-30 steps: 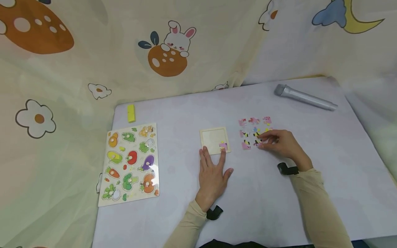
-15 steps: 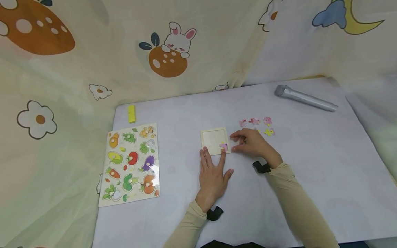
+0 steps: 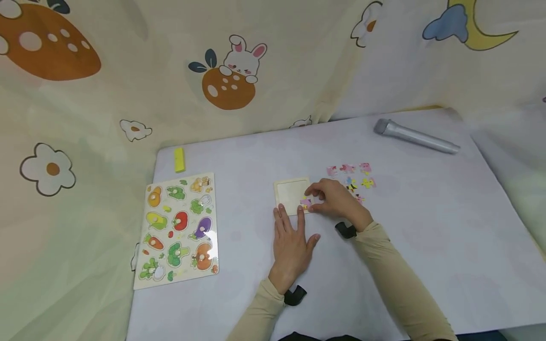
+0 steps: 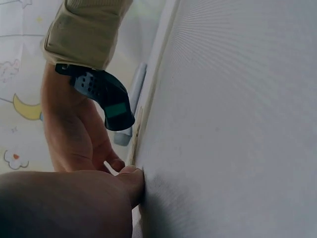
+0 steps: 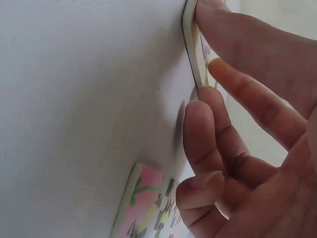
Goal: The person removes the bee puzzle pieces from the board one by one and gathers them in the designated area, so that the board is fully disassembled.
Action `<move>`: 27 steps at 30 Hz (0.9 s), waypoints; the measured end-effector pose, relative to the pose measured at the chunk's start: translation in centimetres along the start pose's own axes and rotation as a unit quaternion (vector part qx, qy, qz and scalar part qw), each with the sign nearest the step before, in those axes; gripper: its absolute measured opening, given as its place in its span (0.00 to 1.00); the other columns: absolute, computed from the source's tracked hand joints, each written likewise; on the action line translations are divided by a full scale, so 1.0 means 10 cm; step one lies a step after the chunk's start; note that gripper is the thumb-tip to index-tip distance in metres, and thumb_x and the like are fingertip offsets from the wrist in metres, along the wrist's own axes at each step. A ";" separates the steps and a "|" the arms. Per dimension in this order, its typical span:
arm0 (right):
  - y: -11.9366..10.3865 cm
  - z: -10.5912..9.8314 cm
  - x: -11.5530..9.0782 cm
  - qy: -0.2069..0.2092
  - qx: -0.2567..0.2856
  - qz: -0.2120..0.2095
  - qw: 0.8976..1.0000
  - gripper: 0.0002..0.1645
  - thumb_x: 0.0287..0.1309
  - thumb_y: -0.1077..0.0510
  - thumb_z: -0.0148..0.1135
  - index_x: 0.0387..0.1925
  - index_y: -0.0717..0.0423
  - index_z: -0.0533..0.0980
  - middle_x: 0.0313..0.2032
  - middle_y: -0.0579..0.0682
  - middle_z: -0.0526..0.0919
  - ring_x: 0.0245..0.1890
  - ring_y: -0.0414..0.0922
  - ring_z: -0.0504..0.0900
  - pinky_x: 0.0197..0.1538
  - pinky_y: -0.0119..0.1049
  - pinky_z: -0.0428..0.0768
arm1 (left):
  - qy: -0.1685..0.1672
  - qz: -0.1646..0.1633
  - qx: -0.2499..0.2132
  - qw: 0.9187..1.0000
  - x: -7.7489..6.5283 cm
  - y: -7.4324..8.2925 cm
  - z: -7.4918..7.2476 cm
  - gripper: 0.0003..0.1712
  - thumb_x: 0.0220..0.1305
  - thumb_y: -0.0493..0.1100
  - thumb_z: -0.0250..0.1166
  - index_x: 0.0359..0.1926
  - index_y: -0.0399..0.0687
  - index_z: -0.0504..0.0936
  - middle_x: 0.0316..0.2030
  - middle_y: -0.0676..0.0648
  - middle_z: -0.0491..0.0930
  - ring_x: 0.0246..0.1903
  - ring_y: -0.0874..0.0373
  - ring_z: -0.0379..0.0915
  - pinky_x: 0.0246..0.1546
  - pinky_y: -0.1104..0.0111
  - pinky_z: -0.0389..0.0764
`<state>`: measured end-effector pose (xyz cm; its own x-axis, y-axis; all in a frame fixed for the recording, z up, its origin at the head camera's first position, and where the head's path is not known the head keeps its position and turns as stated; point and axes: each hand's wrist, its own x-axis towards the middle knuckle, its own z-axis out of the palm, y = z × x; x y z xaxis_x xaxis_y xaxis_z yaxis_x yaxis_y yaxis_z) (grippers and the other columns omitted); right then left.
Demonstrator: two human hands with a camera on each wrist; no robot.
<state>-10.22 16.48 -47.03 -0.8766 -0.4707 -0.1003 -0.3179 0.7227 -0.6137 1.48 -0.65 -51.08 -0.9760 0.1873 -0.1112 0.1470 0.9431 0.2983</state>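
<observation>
A small square wooden puzzle frame (image 3: 289, 190) lies at the table's middle. My left hand (image 3: 291, 227) lies flat in front of it, with straight fingers pressing on its near edge. My right hand (image 3: 313, 196) is curled over the frame's right side and pinches a pink puzzle piece (image 3: 305, 204) at the lower right corner; the piece is mostly hidden. In the right wrist view my thumb and fingers (image 5: 208, 106) touch the frame's rim (image 5: 190, 44). Several loose pink and yellow pieces (image 3: 356, 174) lie to the right, behind my right hand.
A vegetable peg puzzle board (image 3: 177, 229) lies at the left, with a yellow block (image 3: 180, 159) behind it. A silver microphone (image 3: 415, 136) rests at the back right. A printed cloth curtain hangs behind the white table (image 3: 448, 213).
My right hand has left the loose pieces and moved left to the frame's right side with a piece. The left hand stays flat at the frame's near edge.
</observation>
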 end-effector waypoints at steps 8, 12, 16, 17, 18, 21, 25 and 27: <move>-0.03 -0.01 0.01 -0.005 0.027 -0.004 1.000 0.19 0.56 0.60 0.81 0.48 0.58 0.86 0.42 0.54 0.86 0.41 0.49 0.82 0.49 0.47 0.82 | 0.008 0.002 0.011 1.000 0.02 0.01 0.00 0.51 0.76 0.68 0.57 0.85 0.45 0.53 0.81 0.19 0.38 0.82 0.24 0.33 0.81 0.45 0.55; -0.02 0.01 0.01 -0.009 0.033 0.009 0.999 0.20 0.55 0.61 0.81 0.48 0.60 0.84 0.42 0.55 0.85 0.40 0.48 0.81 0.48 0.45 0.80 | 0.008 0.004 0.028 1.000 0.03 0.05 0.00 0.51 0.76 0.69 0.56 0.85 0.45 0.54 0.80 0.19 0.39 0.82 0.24 0.35 0.81 0.45 0.56; -0.04 0.03 0.02 -0.014 0.043 0.020 0.999 0.21 0.55 0.61 0.81 0.49 0.60 0.82 0.42 0.55 0.85 0.40 0.48 0.80 0.48 0.43 0.80 | 0.010 -0.001 0.034 0.999 0.01 0.05 0.01 0.51 0.76 0.69 0.57 0.85 0.44 0.53 0.80 0.19 0.40 0.81 0.24 0.37 0.80 0.46 0.57; -0.05 0.04 0.02 -0.016 0.047 0.022 0.998 0.21 0.55 0.62 0.81 0.49 0.60 0.82 0.42 0.54 0.85 0.40 0.48 0.80 0.48 0.42 0.80 | 0.013 -0.001 0.035 0.999 0.00 0.05 0.02 0.52 0.76 0.69 0.57 0.85 0.44 0.54 0.80 0.19 0.41 0.81 0.24 0.37 0.80 0.46 0.58; -0.06 0.05 0.02 -0.019 0.053 0.025 0.998 0.21 0.55 0.62 0.81 0.48 0.59 0.81 0.42 0.53 0.85 0.40 0.47 0.81 0.48 0.42 0.80 | 0.014 -0.002 0.036 0.999 0.00 0.04 0.02 0.52 0.76 0.69 0.57 0.85 0.43 0.54 0.80 0.18 0.41 0.81 0.24 0.37 0.80 0.46 0.58; -0.06 0.06 0.02 -0.021 0.065 0.029 0.997 0.20 0.55 0.63 0.80 0.48 0.58 0.81 0.41 0.52 0.87 0.40 0.46 0.82 0.47 0.42 0.81 | 0.020 -0.001 0.034 0.999 -0.01 0.04 0.03 0.53 0.75 0.69 0.58 0.84 0.42 0.54 0.80 0.19 0.42 0.81 0.24 0.38 0.80 0.45 0.58; -0.07 0.04 0.01 -0.022 0.072 0.020 0.997 0.21 0.55 0.64 0.80 0.50 0.58 0.82 0.41 0.51 0.88 0.39 0.46 0.83 0.47 0.42 0.82 | 0.026 -0.001 0.027 0.999 -0.01 0.05 0.03 0.54 0.74 0.69 0.59 0.84 0.41 0.54 0.80 0.19 0.42 0.81 0.24 0.39 0.79 0.45 0.59; -0.07 0.03 0.00 -0.022 0.068 0.012 0.997 0.21 0.55 0.65 0.80 0.51 0.59 0.83 0.40 0.51 0.88 0.39 0.46 0.84 0.46 0.43 0.83 | 0.029 0.002 0.019 0.999 0.01 0.06 0.03 0.54 0.74 0.69 0.60 0.84 0.40 0.54 0.80 0.19 0.42 0.81 0.23 0.39 0.79 0.44 0.59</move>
<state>-9.93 15.82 -46.89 -0.8663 -0.4769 -0.1487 -0.2419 0.6609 -0.7105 1.54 -0.04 -51.18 -0.9829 0.1757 -0.0545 0.1557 0.9522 0.2629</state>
